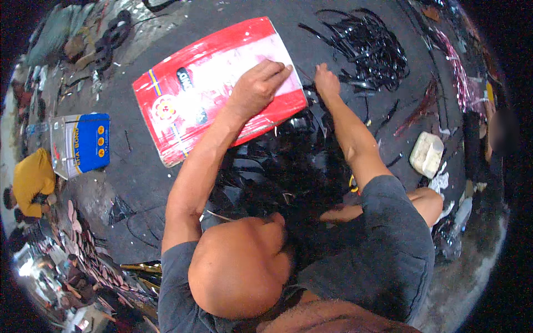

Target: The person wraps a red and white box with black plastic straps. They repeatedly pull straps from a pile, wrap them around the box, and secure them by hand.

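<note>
A large red and white rectangular tin point(216, 91) lies slanted in front of me, with a flower emblem near its left end. On its upper face, close to the right edge, rests my left hand point(258, 86). Its fingers are bent and pressed together, and whatever they pinch is too small to make out. My right hand point(327, 82) is closed just beyond the tin's right edge; what it grips, if anything, is hidden. Glossy black sheet material point(266, 172) spreads below the tin, between my arms. A tangled heap of shiny black strips point(372, 50) lies beyond my right hand.
A blue and white tin point(91, 144) stands at the left, near a person in yellow point(33, 180). At the right sits a worn whitish block point(426, 154). Pink strands point(455, 72) lie at the far right, flat pink pieces point(91, 244) at the lower left.
</note>
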`<state>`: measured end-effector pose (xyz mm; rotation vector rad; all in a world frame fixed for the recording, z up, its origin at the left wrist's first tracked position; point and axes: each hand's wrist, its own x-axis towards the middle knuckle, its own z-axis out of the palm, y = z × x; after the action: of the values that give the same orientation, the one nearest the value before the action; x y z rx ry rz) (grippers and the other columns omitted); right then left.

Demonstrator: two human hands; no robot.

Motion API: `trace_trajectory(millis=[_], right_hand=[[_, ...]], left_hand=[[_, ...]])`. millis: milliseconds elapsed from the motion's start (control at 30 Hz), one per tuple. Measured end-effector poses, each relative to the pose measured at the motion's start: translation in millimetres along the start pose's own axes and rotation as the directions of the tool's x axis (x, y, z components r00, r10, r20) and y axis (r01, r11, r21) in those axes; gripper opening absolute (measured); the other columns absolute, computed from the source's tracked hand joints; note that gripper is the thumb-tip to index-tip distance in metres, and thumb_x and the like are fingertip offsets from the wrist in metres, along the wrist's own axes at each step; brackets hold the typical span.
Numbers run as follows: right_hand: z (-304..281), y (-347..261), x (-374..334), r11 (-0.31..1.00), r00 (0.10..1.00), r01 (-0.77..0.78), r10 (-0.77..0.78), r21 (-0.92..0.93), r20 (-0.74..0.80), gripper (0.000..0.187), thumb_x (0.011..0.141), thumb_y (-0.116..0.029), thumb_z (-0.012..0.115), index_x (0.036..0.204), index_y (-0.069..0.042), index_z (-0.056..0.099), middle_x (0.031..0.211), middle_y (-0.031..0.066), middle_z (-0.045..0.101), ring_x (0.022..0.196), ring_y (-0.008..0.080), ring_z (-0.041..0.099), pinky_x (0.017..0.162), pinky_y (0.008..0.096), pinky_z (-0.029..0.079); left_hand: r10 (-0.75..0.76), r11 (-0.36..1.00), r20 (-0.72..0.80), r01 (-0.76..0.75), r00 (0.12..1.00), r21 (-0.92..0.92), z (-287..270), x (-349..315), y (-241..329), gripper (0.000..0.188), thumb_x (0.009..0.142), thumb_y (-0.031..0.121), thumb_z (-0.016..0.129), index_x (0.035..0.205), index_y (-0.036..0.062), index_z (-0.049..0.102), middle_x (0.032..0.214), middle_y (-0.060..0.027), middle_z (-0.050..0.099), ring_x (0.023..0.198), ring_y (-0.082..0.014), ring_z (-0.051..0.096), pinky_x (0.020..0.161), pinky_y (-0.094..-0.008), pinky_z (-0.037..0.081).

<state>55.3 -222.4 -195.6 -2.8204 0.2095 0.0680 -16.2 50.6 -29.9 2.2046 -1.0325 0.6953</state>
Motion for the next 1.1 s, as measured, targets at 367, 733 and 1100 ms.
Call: trace_trajectory(millis=[367,733,1100], right_hand=[[-155,22,33,0.862,0.254,0.057,0.475,0.503,-0.843,0.038,0.100,-0.034,0.050,0.099,0.002,0.062,0.092,0.0253,0.067,0.086,0.0444,0.063,0.079,0.0519,0.046],[-55,4,-215,0.881,0.924,-0.361,0.292,0.305,0.247,0.041,0.093,-0.041,0.069,0.100,-0.001,0.062,0.096,0.0219,0.069,0.094,0.0395,0.068,0.083,0.0476,0.052],[-283,-60,-255,0.753,0.946,0.123,-0.285,0.646,0.152,0.016,0.096,-0.017,0.065,0.095,-0.002,0.070,0.083,0.0066,0.069,0.081,0.0125,0.063,0.075,0.0310,0.051]], left_hand=[[0.005,0.988,0.028,-0.010,1.000,0.156,-7,5,13,0.035,0.084,0.011,0.069,0.118,0.0053,0.068,0.101,-0.0074,0.064,0.086,-0.0224,0.064,0.075,-0.0344,0.055],[-0.291,0.914,0.126,0.314,0.948,-0.257,-4,2,105,0.028,0.088,0.010,0.070,0.115,0.0056,0.071,0.113,-0.0132,0.068,0.105,-0.0310,0.067,0.087,-0.0394,0.056],[-0.367,0.527,0.446,0.578,0.816,-0.623,-35,-15,171,0.043,0.085,0.008,0.077,0.126,0.0046,0.067,0.116,-0.0143,0.071,0.109,-0.0270,0.068,0.096,-0.0363,0.051]])
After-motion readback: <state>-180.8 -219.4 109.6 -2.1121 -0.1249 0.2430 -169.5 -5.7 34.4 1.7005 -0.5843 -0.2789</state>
